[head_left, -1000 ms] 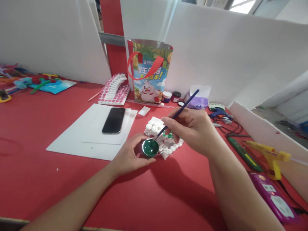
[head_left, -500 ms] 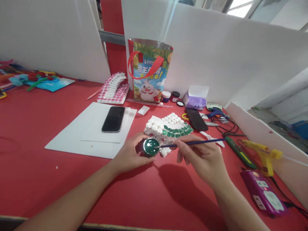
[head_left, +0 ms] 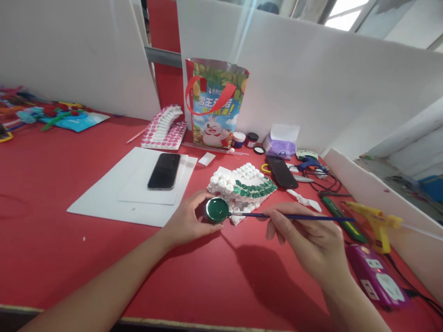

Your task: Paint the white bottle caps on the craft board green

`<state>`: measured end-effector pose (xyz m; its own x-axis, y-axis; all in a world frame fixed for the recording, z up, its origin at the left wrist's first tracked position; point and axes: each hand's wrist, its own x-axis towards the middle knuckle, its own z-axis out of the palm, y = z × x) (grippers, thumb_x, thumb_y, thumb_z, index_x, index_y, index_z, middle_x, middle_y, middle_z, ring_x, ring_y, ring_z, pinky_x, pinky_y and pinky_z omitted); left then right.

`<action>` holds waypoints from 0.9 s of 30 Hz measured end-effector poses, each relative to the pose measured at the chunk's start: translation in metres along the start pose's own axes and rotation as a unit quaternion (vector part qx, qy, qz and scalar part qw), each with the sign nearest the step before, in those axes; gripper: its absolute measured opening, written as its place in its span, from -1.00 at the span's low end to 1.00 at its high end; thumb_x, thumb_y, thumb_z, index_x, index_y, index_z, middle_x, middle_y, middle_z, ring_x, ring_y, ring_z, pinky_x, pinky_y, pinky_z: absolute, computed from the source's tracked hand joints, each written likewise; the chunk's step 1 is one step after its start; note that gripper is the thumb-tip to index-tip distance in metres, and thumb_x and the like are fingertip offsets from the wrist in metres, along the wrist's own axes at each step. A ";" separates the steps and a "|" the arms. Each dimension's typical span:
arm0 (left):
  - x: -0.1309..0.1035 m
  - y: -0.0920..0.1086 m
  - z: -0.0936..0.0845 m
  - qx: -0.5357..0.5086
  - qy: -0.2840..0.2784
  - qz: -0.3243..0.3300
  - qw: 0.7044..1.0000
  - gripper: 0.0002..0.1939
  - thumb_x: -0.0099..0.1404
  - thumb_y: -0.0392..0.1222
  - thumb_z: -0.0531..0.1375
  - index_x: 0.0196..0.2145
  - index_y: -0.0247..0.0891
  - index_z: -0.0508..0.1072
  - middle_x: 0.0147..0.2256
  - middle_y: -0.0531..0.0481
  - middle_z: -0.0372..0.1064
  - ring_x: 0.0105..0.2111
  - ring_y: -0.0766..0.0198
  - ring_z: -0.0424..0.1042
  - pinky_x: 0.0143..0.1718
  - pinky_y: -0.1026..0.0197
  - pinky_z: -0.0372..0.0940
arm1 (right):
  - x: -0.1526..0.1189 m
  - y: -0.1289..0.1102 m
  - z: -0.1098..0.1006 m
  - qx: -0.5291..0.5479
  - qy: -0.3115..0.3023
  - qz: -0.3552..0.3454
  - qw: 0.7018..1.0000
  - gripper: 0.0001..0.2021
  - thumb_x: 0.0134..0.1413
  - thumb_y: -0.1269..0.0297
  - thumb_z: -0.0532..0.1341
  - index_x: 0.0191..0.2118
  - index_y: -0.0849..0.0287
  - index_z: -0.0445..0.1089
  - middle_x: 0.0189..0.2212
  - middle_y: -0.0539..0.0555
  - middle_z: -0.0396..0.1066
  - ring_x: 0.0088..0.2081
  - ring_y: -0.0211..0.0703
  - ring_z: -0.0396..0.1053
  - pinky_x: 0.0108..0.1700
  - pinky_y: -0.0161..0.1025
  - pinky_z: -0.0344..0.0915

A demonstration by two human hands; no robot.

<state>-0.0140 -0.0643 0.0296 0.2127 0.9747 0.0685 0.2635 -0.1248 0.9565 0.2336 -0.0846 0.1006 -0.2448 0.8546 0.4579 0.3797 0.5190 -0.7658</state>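
A small jar of green paint [head_left: 217, 210] is held in my left hand [head_left: 185, 220], its open mouth tilted toward me. My right hand [head_left: 304, 235] pinches a thin dark-blue paintbrush [head_left: 254, 215] along its handle. The brush lies nearly level, its green-wetted tip at the jar's right rim. Just behind the jar rests a craft piece [head_left: 247, 186] covered in small rosettes; some are white and a curved band of them is green. Part of it is hidden behind the jar and the brush.
White sheets with a phone [head_left: 164, 171] lie to the left. A pink-and-white craft piece [head_left: 164, 129] and a printed bag [head_left: 217, 103] stand behind. On the right are another phone [head_left: 282, 172], a green cutter [head_left: 342, 219], a yellow glue gun [head_left: 377, 223] and a purple power strip [head_left: 377, 276].
My right hand has moved right, drawing the brush tip from inside the paint to the jar's right rim. My left hand keeps the jar in nearly the same place.
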 end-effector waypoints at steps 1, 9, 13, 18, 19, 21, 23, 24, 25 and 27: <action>0.000 0.000 0.000 -0.001 0.001 0.001 1.000 -0.58 0.05 -0.14 0.43 -0.14 -0.22 0.47 -0.13 -0.07 0.48 -0.17 0.14 0.50 -0.22 0.18 0.40 | 0.000 0.000 0.000 0.004 0.004 -0.003 1.000 -0.85 0.35 0.39 0.24 -0.27 0.13 0.54 -0.53 -0.03 0.48 -0.54 -0.31 0.39 -0.51 -0.38 0.32; 0.000 0.000 -0.001 -0.005 -0.003 0.010 1.000 -0.57 0.05 -0.17 0.43 -0.12 -0.23 0.46 -0.10 -0.10 0.49 -0.14 0.11 0.50 -0.16 0.14 0.42 | 0.000 -0.002 0.007 -0.004 -0.040 -0.024 0.999 -0.87 0.30 0.42 0.24 -0.15 0.16 0.55 -0.50 0.01 0.54 -0.54 -0.26 0.47 -0.40 -0.30 0.47; 0.000 0.001 -0.001 -0.004 -0.001 0.009 1.000 -0.55 0.04 -0.17 0.45 -0.12 -0.23 0.46 -0.11 -0.09 0.48 -0.15 0.12 0.50 -0.15 0.14 0.42 | -0.004 -0.005 0.002 -0.017 -0.062 -0.057 0.996 -0.82 0.28 0.48 0.22 -0.15 0.13 0.57 -0.47 0.03 0.55 -0.45 -0.20 0.52 -0.30 -0.25 0.51; 0.001 0.002 0.000 -0.007 0.004 0.003 1.000 -0.59 0.03 -0.17 0.43 -0.16 -0.24 0.47 -0.15 -0.07 0.47 -0.19 0.14 0.50 -0.21 0.18 0.42 | -0.010 -0.004 -0.008 -0.006 -0.087 -0.077 0.993 -0.74 0.25 0.53 0.21 -0.08 0.09 0.56 -0.36 0.10 0.60 -0.30 -0.12 0.59 -0.24 -0.23 0.54; 0.001 0.003 0.000 -0.006 0.004 0.004 1.000 -0.59 0.03 -0.17 0.43 -0.16 -0.24 0.47 -0.15 -0.07 0.48 -0.19 0.14 0.50 -0.21 0.18 0.42 | -0.011 -0.004 -0.009 -0.007 -0.091 -0.078 0.993 -0.73 0.25 0.53 0.21 -0.07 0.09 0.56 -0.35 0.10 0.60 -0.28 -0.11 0.59 -0.22 -0.23 0.54; 0.001 0.002 0.000 -0.003 0.004 0.005 1.000 -0.60 0.03 -0.16 0.43 -0.17 -0.23 0.47 -0.15 -0.06 0.48 -0.18 0.14 0.50 -0.22 0.18 0.42 | -0.011 -0.004 -0.012 -0.012 -0.095 -0.079 0.992 -0.72 0.25 0.54 0.21 -0.06 0.08 0.56 -0.35 0.10 0.60 -0.26 -0.11 0.59 -0.19 -0.23 0.54; 0.000 0.001 0.000 0.001 0.001 0.006 1.000 -0.59 0.03 -0.16 0.44 -0.16 -0.23 0.47 -0.15 -0.06 0.48 -0.19 0.14 0.50 -0.23 0.19 0.42 | -0.010 -0.005 -0.012 -0.018 -0.092 -0.075 0.993 -0.72 0.26 0.53 0.21 -0.05 0.08 0.56 -0.33 0.09 0.60 -0.28 -0.14 0.59 -0.16 -0.23 0.54; 0.000 0.000 0.000 0.003 0.001 0.005 1.000 -0.58 0.03 -0.16 0.44 -0.15 -0.23 0.47 -0.15 -0.06 0.48 -0.19 0.14 0.50 -0.23 0.19 0.42 | -0.009 -0.005 -0.011 -0.020 -0.091 -0.074 0.993 -0.73 0.27 0.53 0.21 -0.05 0.08 0.56 -0.33 0.09 0.60 -0.29 -0.14 0.58 -0.16 -0.22 0.54; 0.000 -0.001 0.000 0.004 0.001 0.003 1.000 -0.57 0.03 -0.16 0.45 -0.14 -0.24 0.47 -0.15 -0.06 0.48 -0.18 0.14 0.50 -0.23 0.19 0.42 | -0.008 -0.006 -0.010 -0.021 -0.088 -0.075 0.993 -0.73 0.27 0.53 0.21 -0.05 0.09 0.56 -0.33 0.10 0.60 -0.29 -0.14 0.58 -0.16 -0.22 0.54; 0.000 -0.002 0.000 0.005 0.001 -0.001 1.000 -0.54 0.02 -0.15 0.46 -0.13 -0.24 0.46 -0.14 -0.07 0.48 -0.18 0.13 0.50 -0.23 0.18 0.42 | -0.005 -0.006 -0.007 -0.023 -0.087 -0.083 0.993 -0.74 0.26 0.52 0.20 -0.06 0.10 0.55 -0.32 0.11 0.60 -0.27 -0.12 0.58 -0.18 -0.22 0.54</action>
<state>-0.0149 -0.0641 0.0273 0.2102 0.9754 0.0668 0.2731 -0.1242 0.9539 0.2390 -0.0924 0.1061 -0.4562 0.7444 0.4877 0.3601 0.6556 -0.6637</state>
